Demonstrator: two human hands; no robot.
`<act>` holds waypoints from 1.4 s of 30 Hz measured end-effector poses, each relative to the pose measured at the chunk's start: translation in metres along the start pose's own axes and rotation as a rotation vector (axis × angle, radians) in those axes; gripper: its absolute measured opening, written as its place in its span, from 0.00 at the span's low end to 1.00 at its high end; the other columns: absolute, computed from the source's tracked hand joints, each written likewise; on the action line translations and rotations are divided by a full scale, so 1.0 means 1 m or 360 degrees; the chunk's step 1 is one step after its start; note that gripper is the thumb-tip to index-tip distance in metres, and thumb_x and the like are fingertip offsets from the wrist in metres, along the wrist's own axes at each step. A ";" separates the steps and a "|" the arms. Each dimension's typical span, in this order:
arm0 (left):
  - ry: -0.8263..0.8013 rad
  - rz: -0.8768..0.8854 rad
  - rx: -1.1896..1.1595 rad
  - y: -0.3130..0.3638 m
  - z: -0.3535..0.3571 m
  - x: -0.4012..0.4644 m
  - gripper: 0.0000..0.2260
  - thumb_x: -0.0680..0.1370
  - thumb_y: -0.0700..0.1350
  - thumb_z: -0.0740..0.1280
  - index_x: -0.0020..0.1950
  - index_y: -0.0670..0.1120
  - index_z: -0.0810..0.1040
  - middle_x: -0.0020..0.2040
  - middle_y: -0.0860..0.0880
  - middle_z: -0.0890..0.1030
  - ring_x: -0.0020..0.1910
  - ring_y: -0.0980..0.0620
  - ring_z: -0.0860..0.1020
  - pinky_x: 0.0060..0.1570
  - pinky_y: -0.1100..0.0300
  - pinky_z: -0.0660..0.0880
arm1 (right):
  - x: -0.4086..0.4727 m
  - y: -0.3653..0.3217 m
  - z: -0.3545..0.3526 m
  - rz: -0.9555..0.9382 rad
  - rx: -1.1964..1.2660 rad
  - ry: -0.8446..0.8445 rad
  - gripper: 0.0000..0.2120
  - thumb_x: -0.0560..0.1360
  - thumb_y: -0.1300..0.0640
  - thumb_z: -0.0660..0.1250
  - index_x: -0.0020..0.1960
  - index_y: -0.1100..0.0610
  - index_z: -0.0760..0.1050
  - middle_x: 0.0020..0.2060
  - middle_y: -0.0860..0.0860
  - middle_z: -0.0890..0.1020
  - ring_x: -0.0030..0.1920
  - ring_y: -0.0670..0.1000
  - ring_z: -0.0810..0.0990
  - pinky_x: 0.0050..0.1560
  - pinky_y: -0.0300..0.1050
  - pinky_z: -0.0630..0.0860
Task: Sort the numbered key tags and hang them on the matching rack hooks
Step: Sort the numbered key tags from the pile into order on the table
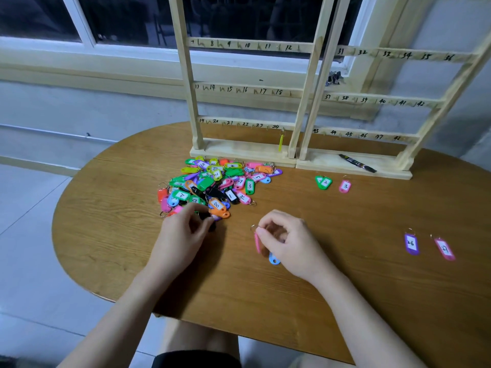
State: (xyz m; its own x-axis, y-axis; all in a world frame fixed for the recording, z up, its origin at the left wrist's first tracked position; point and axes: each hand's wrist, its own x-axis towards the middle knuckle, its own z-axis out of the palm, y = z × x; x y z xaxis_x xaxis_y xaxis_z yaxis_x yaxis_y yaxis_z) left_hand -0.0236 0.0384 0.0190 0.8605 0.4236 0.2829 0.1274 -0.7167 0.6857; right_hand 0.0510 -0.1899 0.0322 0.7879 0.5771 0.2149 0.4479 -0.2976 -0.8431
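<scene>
Two bare forearms are seen, entering from the bottom edge; no sleeves, watches, bracelets or rings are shown on them. The left hand and the right hand are uncovered, without gloves. The fingers are slender, and the nails are kept short, so far as can be told. Below the near edge of the desk, bare knees are visible, and a strip of dark, apparently black cloth, probably the hem of shorts, is seen at the bottom of the view. No markings or logos can be made out on that cloth.
</scene>
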 end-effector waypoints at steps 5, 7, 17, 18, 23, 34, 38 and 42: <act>-0.0118 -0.0021 0.0432 -0.004 0.007 0.007 0.17 0.74 0.60 0.74 0.57 0.52 0.78 0.36 0.54 0.76 0.37 0.51 0.76 0.35 0.54 0.71 | 0.005 -0.008 -0.005 0.0263 0.0586 -0.0034 0.05 0.81 0.63 0.67 0.47 0.60 0.80 0.51 0.49 0.86 0.46 0.48 0.83 0.42 0.45 0.79; -0.0116 0.0016 0.0514 -0.003 0.008 0.009 0.15 0.76 0.59 0.71 0.55 0.51 0.77 0.39 0.52 0.77 0.39 0.48 0.77 0.35 0.55 0.68 | 0.006 -0.012 -0.007 0.0346 0.0731 -0.0035 0.05 0.82 0.64 0.65 0.50 0.65 0.78 0.50 0.52 0.87 0.45 0.49 0.84 0.38 0.43 0.77; 0.0127 0.0230 0.0489 -0.008 0.009 0.009 0.14 0.84 0.48 0.59 0.41 0.45 0.71 0.33 0.42 0.77 0.34 0.36 0.76 0.31 0.52 0.65 | 0.001 -0.011 -0.007 0.0601 0.0894 -0.0057 0.07 0.83 0.59 0.63 0.47 0.60 0.73 0.39 0.53 0.80 0.29 0.49 0.72 0.24 0.39 0.62; 0.0179 0.0231 0.0480 -0.005 0.007 0.008 0.15 0.84 0.48 0.58 0.40 0.45 0.70 0.31 0.43 0.76 0.32 0.36 0.75 0.30 0.52 0.65 | 0.000 -0.009 -0.007 0.0615 0.0869 -0.0052 0.07 0.83 0.58 0.63 0.48 0.60 0.73 0.38 0.52 0.80 0.29 0.49 0.72 0.24 0.39 0.62; 0.0289 0.0193 0.0062 0.010 0.013 0.010 0.14 0.84 0.46 0.60 0.38 0.48 0.67 0.28 0.52 0.69 0.28 0.51 0.68 0.31 0.52 0.63 | -0.005 0.000 -0.016 0.0659 0.0910 -0.0029 0.05 0.81 0.59 0.67 0.49 0.60 0.74 0.36 0.53 0.79 0.30 0.49 0.73 0.24 0.38 0.64; -0.0422 -0.0161 -0.0978 0.059 0.052 0.027 0.10 0.83 0.45 0.65 0.48 0.40 0.76 0.33 0.51 0.76 0.34 0.51 0.72 0.39 0.51 0.68 | -0.008 0.025 -0.063 0.0645 0.0678 0.0294 0.11 0.78 0.66 0.70 0.59 0.56 0.81 0.48 0.56 0.85 0.40 0.57 0.87 0.36 0.45 0.82; -0.0578 -0.0241 -0.1118 0.070 0.068 0.033 0.08 0.83 0.42 0.65 0.48 0.40 0.78 0.34 0.49 0.80 0.35 0.49 0.74 0.40 0.52 0.72 | -0.004 0.038 -0.077 0.0619 0.0542 0.0335 0.11 0.78 0.68 0.69 0.59 0.58 0.81 0.50 0.57 0.85 0.40 0.57 0.87 0.39 0.47 0.84; -0.0631 -0.0255 -0.1146 0.077 0.081 0.041 0.07 0.83 0.40 0.65 0.50 0.39 0.81 0.36 0.42 0.82 0.34 0.51 0.75 0.38 0.59 0.72 | 0.003 0.045 -0.087 0.0551 0.0384 0.0305 0.14 0.77 0.70 0.69 0.60 0.58 0.80 0.49 0.53 0.85 0.42 0.56 0.87 0.43 0.51 0.85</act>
State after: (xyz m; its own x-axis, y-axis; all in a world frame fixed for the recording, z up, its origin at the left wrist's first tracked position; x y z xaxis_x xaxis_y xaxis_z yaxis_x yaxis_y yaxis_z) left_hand 0.0616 -0.0439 0.0293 0.9857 0.1677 -0.0188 0.0324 -0.0784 0.9964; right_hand 0.1100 -0.2681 0.0379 0.9478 0.3173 -0.0313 0.0515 -0.2494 -0.9670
